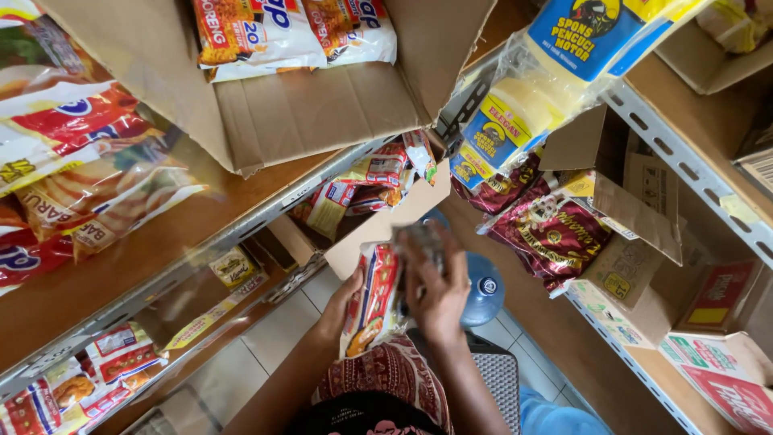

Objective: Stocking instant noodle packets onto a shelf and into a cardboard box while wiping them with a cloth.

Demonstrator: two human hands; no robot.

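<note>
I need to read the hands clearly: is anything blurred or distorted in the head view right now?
Head view: the right hand is motion-blurred; the left hand and the noodle packets it holds are sharper; the shelf rails bend from wide-angle distortion; glare on the near wrappers at left.

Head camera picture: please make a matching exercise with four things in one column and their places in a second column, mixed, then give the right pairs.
Things:
1. noodle packets
2. blue water jug
3. open cardboard box
4. dark red pouches

Places:
A. on the floor, beyond the right hand
B. at the edge of the right-side shelf
C. between the left hand and the right hand
D. on the wooden shelf at upper left

Pairs: 1-C, 2-A, 3-D, 4-B
</note>
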